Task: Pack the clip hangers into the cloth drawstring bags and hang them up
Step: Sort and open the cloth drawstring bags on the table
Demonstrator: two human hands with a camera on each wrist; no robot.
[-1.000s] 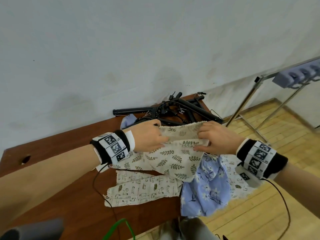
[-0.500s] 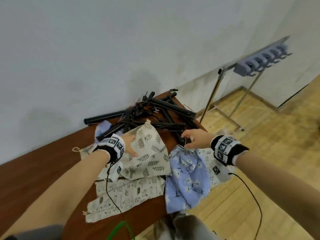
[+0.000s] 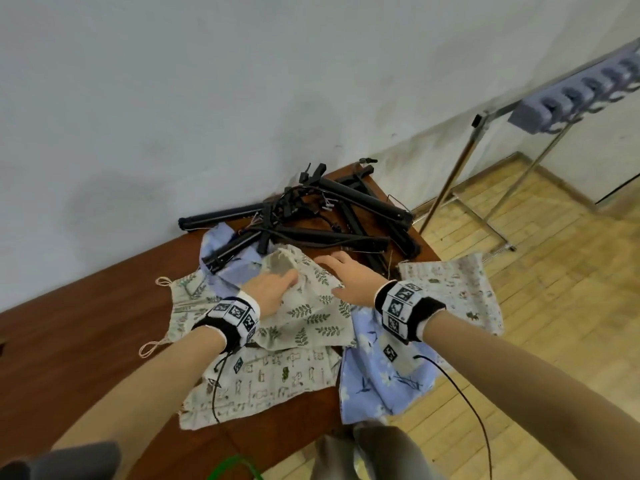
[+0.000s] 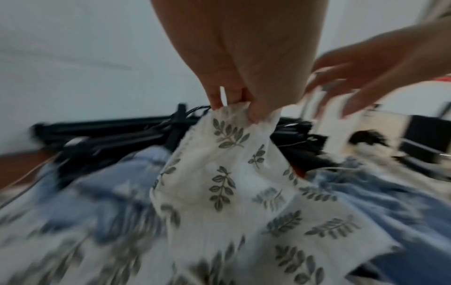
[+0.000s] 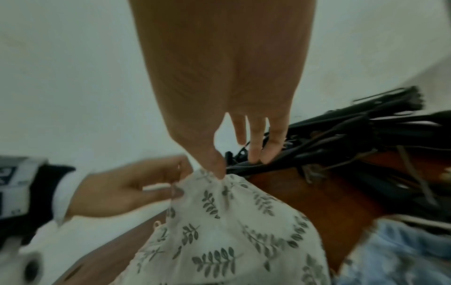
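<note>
A cream leaf-print drawstring bag lies on the brown table, on top of other bags. My left hand pinches the bag's gathered rim, lifting it slightly. A tangle of black clip hangers is piled at the table's far corner, just beyond the bag. My right hand reaches over the bag's mouth with straight fingers. In the right wrist view its fingertips touch a black hanger bar and its thumb touches the bag's rim.
A blue floral bag hangs over the table's near edge. A cream figure-print bag lies under the leaf one, another cream bag at the right corner. A metal rack with a grey hook rail stands on the wooden floor, right.
A second ago both hands gripped the bag's mouth. The right hand let go, went right toward the hangers, and is now back at the bag's mouth touching a hanger. The left keeps its pinch.
</note>
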